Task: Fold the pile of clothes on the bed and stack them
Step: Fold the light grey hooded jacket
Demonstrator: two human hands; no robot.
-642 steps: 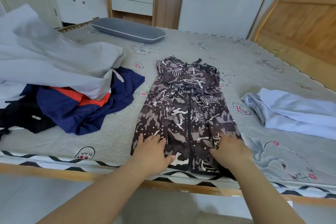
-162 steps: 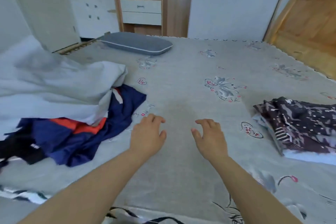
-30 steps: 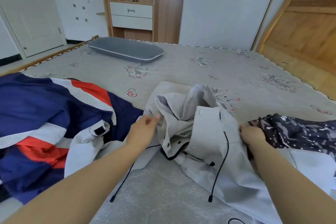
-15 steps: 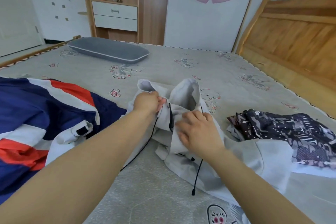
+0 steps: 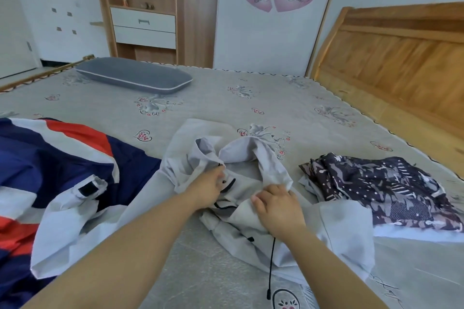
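Both gripping crumpled pale grey hooded jacket (image 5: 253, 158) on patterned grey bed (image 5: 251, 98): left hand (image 5: 207, 187) fingers pinching collar, right hand (image 5: 277, 206) fingers bunching fabric.

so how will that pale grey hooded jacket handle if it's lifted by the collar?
Probably floppy: the pale grey jacket lies crumpled and bunches under the left hand and right hand. Likely light, since its thin fabric drapes in soft folds. Its black drawcord hangs loose and may dangle or snag.
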